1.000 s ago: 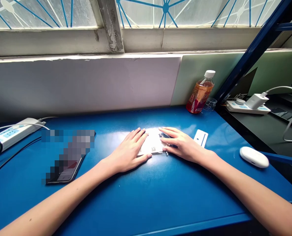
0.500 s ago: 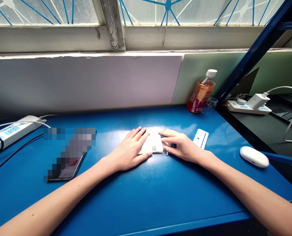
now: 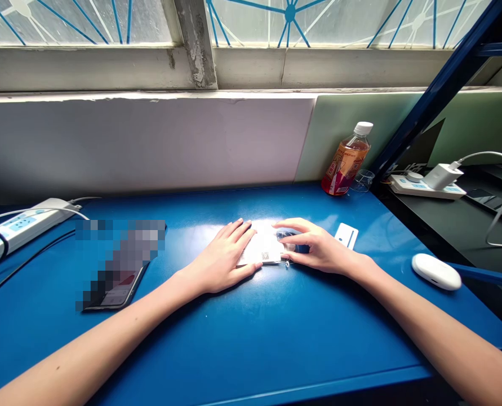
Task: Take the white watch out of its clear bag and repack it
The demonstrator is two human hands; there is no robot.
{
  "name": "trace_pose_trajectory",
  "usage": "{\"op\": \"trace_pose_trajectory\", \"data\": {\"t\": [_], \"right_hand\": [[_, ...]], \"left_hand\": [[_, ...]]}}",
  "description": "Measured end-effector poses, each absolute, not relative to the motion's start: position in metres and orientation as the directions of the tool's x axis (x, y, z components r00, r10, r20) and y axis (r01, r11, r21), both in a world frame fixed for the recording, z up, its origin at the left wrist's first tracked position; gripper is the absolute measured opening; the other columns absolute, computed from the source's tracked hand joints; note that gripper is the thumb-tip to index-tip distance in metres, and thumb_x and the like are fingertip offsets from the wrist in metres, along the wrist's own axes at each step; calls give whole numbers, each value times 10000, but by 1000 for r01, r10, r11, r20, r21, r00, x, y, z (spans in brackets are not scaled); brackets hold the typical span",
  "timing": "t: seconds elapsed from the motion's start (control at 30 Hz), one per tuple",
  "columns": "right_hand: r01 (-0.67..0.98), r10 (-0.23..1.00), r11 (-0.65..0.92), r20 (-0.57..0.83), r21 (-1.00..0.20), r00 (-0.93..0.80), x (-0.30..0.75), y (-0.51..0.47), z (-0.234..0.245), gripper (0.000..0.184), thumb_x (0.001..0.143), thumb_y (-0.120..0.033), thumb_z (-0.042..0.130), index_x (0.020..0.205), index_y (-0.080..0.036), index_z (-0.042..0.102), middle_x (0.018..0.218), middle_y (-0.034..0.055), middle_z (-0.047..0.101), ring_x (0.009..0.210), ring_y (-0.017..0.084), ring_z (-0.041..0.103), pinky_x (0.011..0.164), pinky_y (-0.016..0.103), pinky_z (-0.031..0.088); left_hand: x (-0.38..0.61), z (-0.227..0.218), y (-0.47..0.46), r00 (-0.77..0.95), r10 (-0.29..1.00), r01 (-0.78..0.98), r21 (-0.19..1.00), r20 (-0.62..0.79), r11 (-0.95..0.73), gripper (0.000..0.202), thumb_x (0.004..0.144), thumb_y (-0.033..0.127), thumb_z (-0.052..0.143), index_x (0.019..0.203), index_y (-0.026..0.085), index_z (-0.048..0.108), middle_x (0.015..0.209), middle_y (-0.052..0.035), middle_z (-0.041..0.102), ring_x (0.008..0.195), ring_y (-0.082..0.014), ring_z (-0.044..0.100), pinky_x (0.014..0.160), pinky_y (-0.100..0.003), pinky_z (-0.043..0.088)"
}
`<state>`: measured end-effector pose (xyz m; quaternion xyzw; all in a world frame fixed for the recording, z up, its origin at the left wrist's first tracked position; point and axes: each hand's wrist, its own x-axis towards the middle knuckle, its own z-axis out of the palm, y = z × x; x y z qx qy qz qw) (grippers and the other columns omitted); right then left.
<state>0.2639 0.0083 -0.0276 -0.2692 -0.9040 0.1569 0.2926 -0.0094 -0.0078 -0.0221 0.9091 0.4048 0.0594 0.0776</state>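
White flat packet (image 3: 267, 242) lies on the blue table (image 3: 251, 344), between the two hands, square printed code (image 3: 265, 255) at its near edge. Left hand (image 3: 227, 258): palm down, fingers stretched out, resting over the packet's left part, thumb along the near edge; not gripping. Right hand (image 3: 314, 243): fingers loosely bent and spread apart at the packet's right side, thumb apart from them, not closed. Small dark bundle in what looks like clear wrap (image 3: 285, 233) sits under and between the right fingers, just beside the packet; mostly hidden, can't tell exactly what it is or whether the fingertips press on it.

White card (image 3: 346, 235) with a slot: just beyond the right wrist, partly hidden by it. White rounded case (image 3: 436, 272): well to the right of the right hand, near the table edge. Bottle (image 3: 346, 166), white cap, orange label, reddish drink: upright beyond the right hand, near the wall (image 3: 170, 146). Clear cup (image 3: 363, 180) just beside it, on its right. Farther right of that hand, past the blue post (image 3: 439, 87), a power strip (image 3: 428, 187) with a plugged-in charger (image 3: 444, 175) and white cable.

Phone (image 3: 121, 294), partly pixelated: left of the left hand, well apart. White socket strip (image 3: 26, 223) with cables: farther left still. Window (image 3: 251, 22) beyond both hands, above the wall.
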Motion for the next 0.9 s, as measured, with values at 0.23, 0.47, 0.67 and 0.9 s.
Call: {"op": "trace_pose_trajectory", "data": {"t": [0.23, 0.47, 0.67, 0.9], "right_hand": [[373, 594, 780, 411, -502, -691, 268, 10, -26, 172, 880, -289, 697, 1013, -195, 752, 1310, 144, 654, 1202, 279, 629, 965, 447, 545], [385, 602, 770, 379, -508, -703, 273, 11, -25, 170, 892, -291, 678, 1006, -189, 752, 1284, 142, 666, 1175, 271, 638, 960, 432, 539], [438, 647, 719, 287, -540, -707, 282, 16, -19, 206, 874, -336, 698, 1033, -230, 772, 1257, 105, 685, 1146, 263, 652, 954, 410, 545], [482, 664, 698, 226, -529, -713, 284, 14, -5, 146, 836, -352, 729, 903, -226, 765, 1116, 81, 726, 1226, 298, 588, 1026, 462, 493]], "left_hand": [[-9, -21, -8, 659, 750, 730, 194, 55, -656, 705, 953, 573, 469, 1468, 94, 423, 1564, -188, 379, 1487, -365, 260, 1206, -529, 249], [-9, -21, -7, 663, 745, 722, 202, 72, -662, 691, 952, 565, 474, 1467, 108, 425, 1560, -189, 385, 1484, -365, 268, 1195, -539, 271], [-10, -22, -7, 664, 745, 722, 202, 66, -662, 706, 953, 573, 469, 1465, 88, 432, 1560, -193, 383, 1484, -368, 266, 1203, -526, 261], [-10, -21, -7, 667, 740, 712, 217, 88, -668, 685, 949, 571, 478, 1463, 120, 440, 1553, -179, 401, 1478, -369, 282, 1197, -542, 267]]}}
